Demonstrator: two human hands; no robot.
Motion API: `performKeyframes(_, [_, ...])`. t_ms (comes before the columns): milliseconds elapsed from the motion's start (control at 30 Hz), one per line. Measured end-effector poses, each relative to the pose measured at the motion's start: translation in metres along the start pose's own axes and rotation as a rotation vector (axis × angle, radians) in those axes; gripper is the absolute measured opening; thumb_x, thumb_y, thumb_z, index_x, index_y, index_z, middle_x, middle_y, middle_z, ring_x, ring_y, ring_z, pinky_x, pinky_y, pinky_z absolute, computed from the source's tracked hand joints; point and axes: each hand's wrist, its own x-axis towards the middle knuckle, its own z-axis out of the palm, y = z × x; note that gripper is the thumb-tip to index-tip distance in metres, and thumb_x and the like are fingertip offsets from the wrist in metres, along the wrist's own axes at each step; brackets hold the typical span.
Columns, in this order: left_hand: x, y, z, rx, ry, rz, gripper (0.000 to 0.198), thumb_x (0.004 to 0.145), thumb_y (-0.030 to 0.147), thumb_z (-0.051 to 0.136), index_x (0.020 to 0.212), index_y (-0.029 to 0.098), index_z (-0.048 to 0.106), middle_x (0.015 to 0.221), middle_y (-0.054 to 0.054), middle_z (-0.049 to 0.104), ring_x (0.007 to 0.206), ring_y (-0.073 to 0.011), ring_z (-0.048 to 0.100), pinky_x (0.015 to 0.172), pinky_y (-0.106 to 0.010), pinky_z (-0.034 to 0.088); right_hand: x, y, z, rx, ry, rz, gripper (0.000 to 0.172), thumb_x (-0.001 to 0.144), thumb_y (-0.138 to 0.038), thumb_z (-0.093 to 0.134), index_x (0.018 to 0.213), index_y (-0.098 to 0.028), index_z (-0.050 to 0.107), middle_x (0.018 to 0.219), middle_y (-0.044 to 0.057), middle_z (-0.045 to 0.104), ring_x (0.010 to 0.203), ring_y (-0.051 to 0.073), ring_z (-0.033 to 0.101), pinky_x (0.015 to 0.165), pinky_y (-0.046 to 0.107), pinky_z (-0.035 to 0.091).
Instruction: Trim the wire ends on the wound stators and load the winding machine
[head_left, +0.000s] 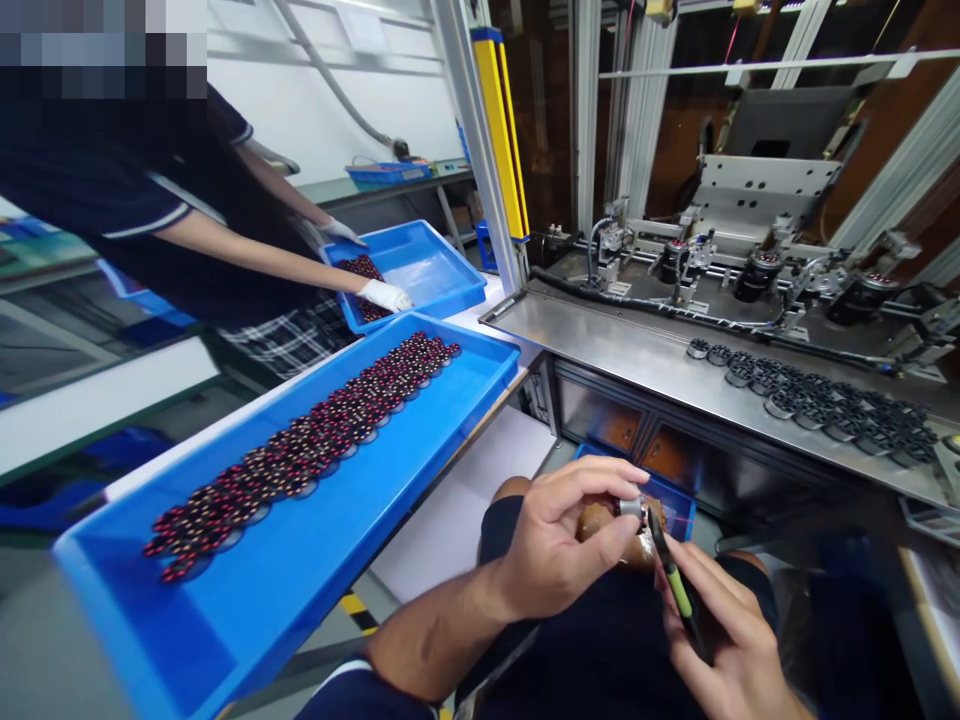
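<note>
Between the thumb and fingers of my left hand (566,530) is a small silver ring-shaped metal part (631,508). My right hand (724,625) grips a pair of pliers or cutters (679,585) with black and green handles; which of the two I cannot tell. Their jaw end reaches the right side of the metal part, and whether it touches is hard to see. Just beneath sits a rounded brown bundle (596,518) with a shiny wrapping, partly hidden by my hands. Below my hands, a blue tray (679,503) is partly visible.
A long blue tray (315,545) at left bears rows of small copper-and-red wound parts (300,440). Beyond it, a co-worker's gloved hands (386,295) are at a second blue tray (442,285). At right, black-and-silver parts (817,400) line the metal ledge (600,335) before a machine (765,180).
</note>
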Motion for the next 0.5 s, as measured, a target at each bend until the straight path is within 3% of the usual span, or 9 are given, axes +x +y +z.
performKeyframes(200, [0.001, 0.004, 0.001, 0.011, -0.017, 0.062, 0.025, 0.082, 0.008, 0.072, 0.104, 0.02, 0.074, 0.109, -0.011, 0.077, 0.099, -0.0209, 0.073, 0.091, -0.033, 0.059, -0.002, 0.0, 0.001, -0.038, 0.005, -0.013, 0.071, 0.08, -0.009, 0.059, 0.149, -0.022, 0.051, 0.132, 0.009, 0.07, 0.118, 0.029, 0.07, 0.098, 0.036, 0.06])
performKeyframes(500, [0.003, 0.006, 0.002, 0.071, -0.051, 0.154, 0.023, 0.081, 0.007, 0.072, 0.101, 0.017, 0.072, 0.103, -0.011, 0.078, 0.094, -0.0192, 0.074, 0.087, -0.031, 0.06, 0.01, -0.007, -0.003, 0.015, 0.031, -0.043, 0.077, 0.077, -0.003, 0.054, 0.151, -0.024, 0.049, 0.128, 0.006, 0.073, 0.112, 0.024, 0.073, 0.094, 0.028, 0.062])
